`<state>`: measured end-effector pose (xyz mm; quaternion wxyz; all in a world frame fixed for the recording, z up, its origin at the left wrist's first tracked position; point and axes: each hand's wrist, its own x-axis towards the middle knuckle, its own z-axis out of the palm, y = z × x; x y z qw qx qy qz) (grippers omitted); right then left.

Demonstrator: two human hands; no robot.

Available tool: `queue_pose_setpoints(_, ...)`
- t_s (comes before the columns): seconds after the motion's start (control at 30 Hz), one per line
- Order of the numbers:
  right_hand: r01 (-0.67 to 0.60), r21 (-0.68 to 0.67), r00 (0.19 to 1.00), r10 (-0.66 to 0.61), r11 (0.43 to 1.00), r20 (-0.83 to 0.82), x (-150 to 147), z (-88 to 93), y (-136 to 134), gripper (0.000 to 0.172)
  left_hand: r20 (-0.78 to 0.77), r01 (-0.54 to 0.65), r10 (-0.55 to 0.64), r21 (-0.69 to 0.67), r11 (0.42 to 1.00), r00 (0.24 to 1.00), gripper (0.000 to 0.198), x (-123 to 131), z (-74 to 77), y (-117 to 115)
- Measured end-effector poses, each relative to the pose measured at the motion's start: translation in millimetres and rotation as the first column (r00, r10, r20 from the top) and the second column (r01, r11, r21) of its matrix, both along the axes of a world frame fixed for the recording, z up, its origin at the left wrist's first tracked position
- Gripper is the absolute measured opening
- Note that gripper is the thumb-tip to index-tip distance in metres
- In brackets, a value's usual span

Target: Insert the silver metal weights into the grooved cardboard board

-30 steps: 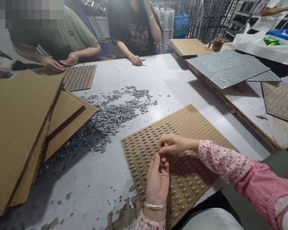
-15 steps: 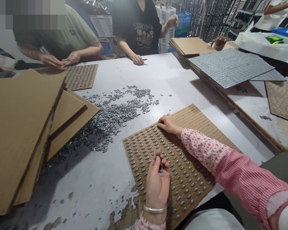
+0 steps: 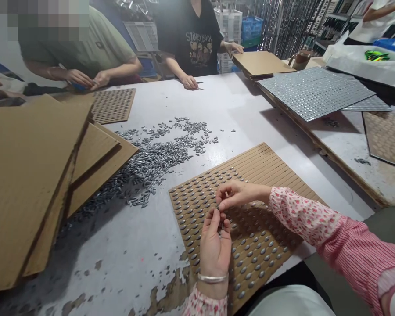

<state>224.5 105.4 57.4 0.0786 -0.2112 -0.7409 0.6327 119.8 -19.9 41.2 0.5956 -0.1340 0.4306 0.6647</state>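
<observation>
The left hand [image 3: 216,245] lies palm up, fingers curled loosely round a few pellets [image 3: 220,227] — how many, the fingers hide. Just above it, the right hand [image 3: 238,193] has thumb and forefinger drawn close at the left fingertips; a dark speck shows there, but whose grip it is in, or whether it is a pellet, I cannot tell. The pellets look hard, smooth and metallic, likely weighty for their size, slippery and apt to roll; a pinch across the thick middle should hold better than one at the tapered ends. Both hands are over the board [image 3: 264,160], grooved and set with rows of pellets, bare toward its far corner. It looks stiff and light, perhaps cardboard, best taken by opposite edges and kept level, since the pellets might slide. The hands cover its middle, and the left forearm hides part of its near side. Beyond it on the counter [image 3: 230,98] spreads the pile [image 3: 164,156], its near-left part hidden behind leaning sheets [image 3: 26,175] — themselves cut off at the left. Farther back, a second board [image 3: 116,105] is partly covered by those sheets.
</observation>
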Motion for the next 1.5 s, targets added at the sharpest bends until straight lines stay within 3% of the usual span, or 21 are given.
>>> queue_pose_setpoints(0.1,0.027,-0.048,0.999,-0.029,0.999,-0.041,-1,1.0,-7,0.024,-0.002,-0.017,0.017,0.011,1.0,1.0,0.016,1,2.2,2)
queue_pose_setpoints(0.2,0.173,-0.131,0.974,-0.19,0.976,-0.123,-4,-8.2,4,0.023,0.053,-0.026,0.025,0.021,0.999,0.998,0.018,-1,8.2,4)
queue_pose_setpoints(0.33,0.548,-0.218,0.792,-0.585,0.807,-0.176,-6,-23.3,36,0.021,0.124,0.005,-0.005,0.0,1.0,0.992,0.027,-6,14.3,4)
queue_pose_setpoints(0.37,0.603,-0.2,0.76,-0.633,0.772,-0.151,-5,-26.1,44,0.019,0.12,0.014,-0.013,-0.006,1.0,0.993,0.027,-7,14.7,3)
queue_pose_setpoints(0.43,0.644,-0.099,0.754,-0.652,0.758,-0.082,-3,-30.0,58,0.016,0.113,0.015,-0.012,-0.023,1.0,0.994,0.025,-8,14.8,2)
queue_pose_setpoints(0.53,0.543,0.219,0.829,-0.559,0.811,0.015,-2,-32.8,72,0.012,0.144,0.011,-0.007,-0.031,0.999,0.99,0.023,-8,14.7,2)
queue_pose_setpoints(0.6,0.411,0.445,0.866,-0.494,0.795,0.083,-2,-34.2,77,0.012,0.158,0.025,-0.023,-0.009,1.0,0.987,0.025,-8,14.7,3)
queue_pose_setpoints(0.67,0.308,0.573,0.872,-0.466,0.759,0.149,-2,-36.3,81,0.013,0.148,0.042,-0.043,0.011,0.999,0.988,0.027,-7,14.6,4)
queue_pose_setpoints(0.93,0.205,0.751,0.851,-0.493,0.628,0.18,-6,-52.5,90,0.011,0.106,0.071,-0.07,-0.01,0.997,0.992,0.019,-6,10.2,2)
queue_pose_setpoints(1.03,0.268,0.756,0.842,-0.526,0.597,0.117,-6,-51.9,86,0.007,0.082,0.051,-0.053,0.035,0.998,0.995,0.017,-5,7.2,1)
queue_pose_setpoints(1.1,0.341,0.676,0.858,-0.511,0.653,0.061,-4,-44.9,75,0.008,0.08,0.045,-0.048,0.031,0.998,0.996,0.016,-4,5.5,0)
queue_pose_setpoints(1.17,0.336,0.474,0.914,-0.402,0.814,0.043,-1,-33.0,57,0.017,0.068,0.042,-0.043,0.006,0.999,0.997,0.015,-4,4.3,0)
queue_pose_setpoints(1.23,0.198,0.223,0.977,-0.211,0.954,0.033,3,-19.0,36,0.027,0.049,0.026,-0.025,-0.014,1.0,0.999,0.015,-3,3.3,0)
queue_pose_setpoints(1.33,0.038,0.065,0.999,-0.037,0.997,-0.007,5,-2.7,6,0.031,0.02,-0.004,0.005,-0.011,1.0,1.0,0.017,0,1.7,2)
queue_pose_setpoints(1.5,0.085,0.015,0.996,-0.084,0.996,-0.04,3,-1.7,-6,0.026,0.027,-0.009,0.009,-0.004,1.0,1.0,0.015,1,5.8,4)
